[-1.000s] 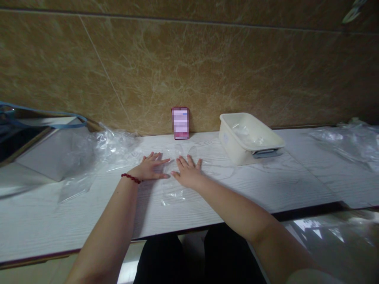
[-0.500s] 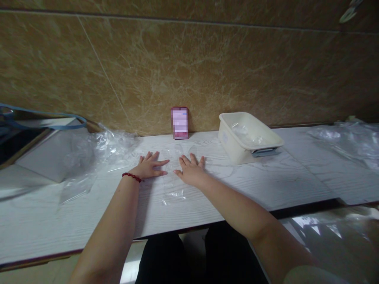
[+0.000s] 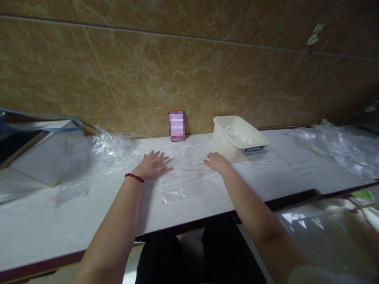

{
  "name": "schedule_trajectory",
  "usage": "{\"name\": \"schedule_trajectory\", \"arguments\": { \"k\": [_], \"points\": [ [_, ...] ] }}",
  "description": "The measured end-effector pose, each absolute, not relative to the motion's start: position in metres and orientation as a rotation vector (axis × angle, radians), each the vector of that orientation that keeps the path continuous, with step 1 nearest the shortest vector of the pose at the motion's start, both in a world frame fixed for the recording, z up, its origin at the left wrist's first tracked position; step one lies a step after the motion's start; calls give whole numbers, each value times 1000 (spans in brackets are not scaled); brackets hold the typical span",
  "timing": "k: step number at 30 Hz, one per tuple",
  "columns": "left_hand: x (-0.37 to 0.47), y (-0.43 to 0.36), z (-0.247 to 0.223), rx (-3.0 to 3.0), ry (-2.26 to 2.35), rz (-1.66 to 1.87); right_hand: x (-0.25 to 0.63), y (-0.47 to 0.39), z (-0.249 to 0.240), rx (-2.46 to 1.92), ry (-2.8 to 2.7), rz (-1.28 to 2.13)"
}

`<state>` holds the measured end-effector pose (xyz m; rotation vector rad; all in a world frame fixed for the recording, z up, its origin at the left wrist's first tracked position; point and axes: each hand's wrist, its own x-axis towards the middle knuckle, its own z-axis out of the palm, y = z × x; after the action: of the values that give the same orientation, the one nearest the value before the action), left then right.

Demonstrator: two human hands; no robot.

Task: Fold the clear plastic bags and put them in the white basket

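Observation:
A clear, flat plastic bag lies on the white wood-grain table, its edges hard to make out. My left hand is open, fingers spread over the bag's left side. A red beaded bracelet circles that wrist. To the right of the bag is my right hand, low over the table near the cream plastic bin. Its fingers are loosely bent, with thumb and fingertips apart, and I see nothing held in it. Clear plastic film shows inside the bin.
A phone leans upright against the brown marble wall. Crumpled clear plastic lies left of my left hand, beside a white box with a blue strap. More clear plastic lies at the far right.
My right hand has moved right, off the middle of the bag toward the bin, and its fingers have bent. My left hand stays spread in place. The view has shifted slightly.

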<state>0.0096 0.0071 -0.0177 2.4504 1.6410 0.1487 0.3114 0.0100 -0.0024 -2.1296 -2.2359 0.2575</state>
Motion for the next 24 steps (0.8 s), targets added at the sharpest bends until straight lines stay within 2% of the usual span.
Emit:
{"name": "schedule_trajectory", "arguments": {
  "k": [6, 11, 19, 24],
  "points": [
    [12, 8, -19, 2525, 1644, 529, 296, 1, -17, -2117, -2049, 162],
    [49, -2, -5, 2346, 1474, 849, 291, -3, -20, -2006, -1970, 120],
    [138, -11, 6, 1247, 1218, 819, 290, -8, -17, -1530, -1914, 353],
    [155, -2, 4, 989, 1192, 770, 285, -15, -20, -1338, -1851, 446]
  ]
}}
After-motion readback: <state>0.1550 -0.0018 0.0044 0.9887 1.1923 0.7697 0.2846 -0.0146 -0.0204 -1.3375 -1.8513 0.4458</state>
